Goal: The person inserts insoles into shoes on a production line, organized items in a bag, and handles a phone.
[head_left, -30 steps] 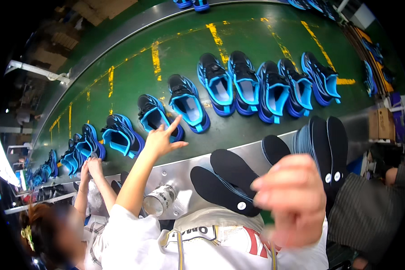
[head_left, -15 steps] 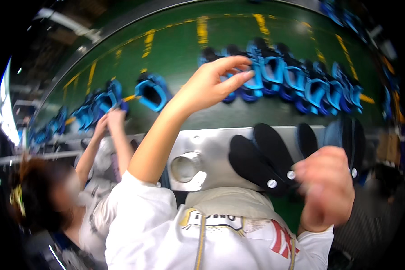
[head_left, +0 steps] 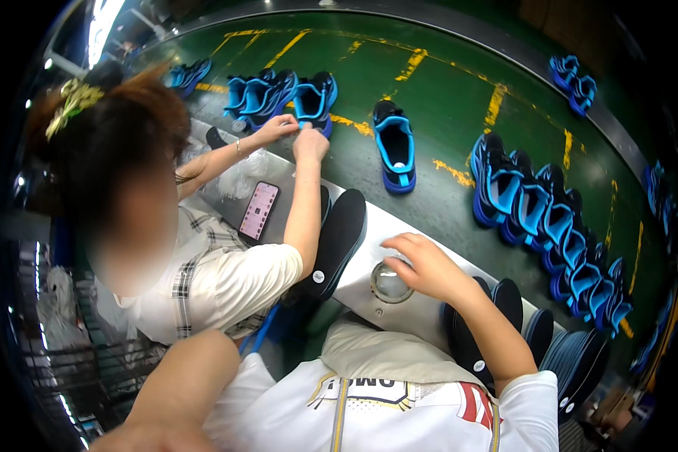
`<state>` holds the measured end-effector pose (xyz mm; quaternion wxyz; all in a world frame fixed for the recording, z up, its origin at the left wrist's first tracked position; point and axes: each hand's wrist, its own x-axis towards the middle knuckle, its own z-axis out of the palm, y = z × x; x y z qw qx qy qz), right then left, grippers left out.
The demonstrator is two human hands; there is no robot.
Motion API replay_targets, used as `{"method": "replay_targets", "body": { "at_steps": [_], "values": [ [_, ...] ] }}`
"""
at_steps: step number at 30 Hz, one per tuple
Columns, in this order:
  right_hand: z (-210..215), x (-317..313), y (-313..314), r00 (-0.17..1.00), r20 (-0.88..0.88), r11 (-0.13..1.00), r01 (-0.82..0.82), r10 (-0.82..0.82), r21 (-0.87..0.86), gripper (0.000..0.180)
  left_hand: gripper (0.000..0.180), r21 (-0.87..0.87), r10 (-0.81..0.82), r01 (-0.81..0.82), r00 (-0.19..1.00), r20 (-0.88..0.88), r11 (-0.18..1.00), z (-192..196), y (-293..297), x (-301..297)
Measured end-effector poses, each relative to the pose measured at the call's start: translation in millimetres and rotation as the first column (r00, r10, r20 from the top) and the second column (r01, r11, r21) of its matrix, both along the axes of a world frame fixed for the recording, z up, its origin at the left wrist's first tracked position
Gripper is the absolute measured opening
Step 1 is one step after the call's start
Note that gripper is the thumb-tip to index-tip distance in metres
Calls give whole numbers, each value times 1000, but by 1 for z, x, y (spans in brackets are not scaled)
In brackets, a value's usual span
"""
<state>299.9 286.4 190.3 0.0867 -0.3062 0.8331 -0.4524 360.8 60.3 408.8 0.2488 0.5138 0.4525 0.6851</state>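
Observation:
My right hand [head_left: 422,267] hangs over the metal ledge, fingers apart and nothing seen in them. Its fingertips are beside and partly over a round metal cup [head_left: 391,280] with a glossy inside. Under my right forearm stand black insoles [head_left: 505,307] in a row, some bearing white round stickers. My left arm bends back to the lower left, where my blurred left hand [head_left: 154,438] is cut off by the frame edge; its fingers cannot be made out. Beyond the ledge, one black and blue shoe [head_left: 397,151] sits alone on the green belt.
A co-worker at left has both hands [head_left: 301,135] at a blue shoe [head_left: 314,98]. A phone [head_left: 260,211] and clear plastic [head_left: 241,173] lie on the metal ledge [head_left: 361,264]. Several shoes [head_left: 554,218] line the belt at right. A large insole [head_left: 339,241] leans beside the co-worker.
The view has swung left, bringing the co-worker closer. My left hand has left the belt side for the lower left edge. My right hand has moved from the insoles to the metal cup.

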Motion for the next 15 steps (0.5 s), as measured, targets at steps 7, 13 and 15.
{"method": "replay_targets", "body": {
  "at_steps": [7, 13, 15],
  "values": [
    [-25, -29, -83, 961, 139, 955, -258, 238, 147, 21, 46, -40, 161, -155, 956, 245, 987, -47, -77, 53],
    [-16, -4, -98, 675, 518, 703, -688, 526, 182, 28, 63, -838, 651, -539, 607, -455, -84, -248, -75, 67],
    [-14, 12, -109, 601, 561, 674, -732, 569, 101, 29, 72, -678, 615, -602, 359, -702, -422, -303, -69, 71]
  ]
}}
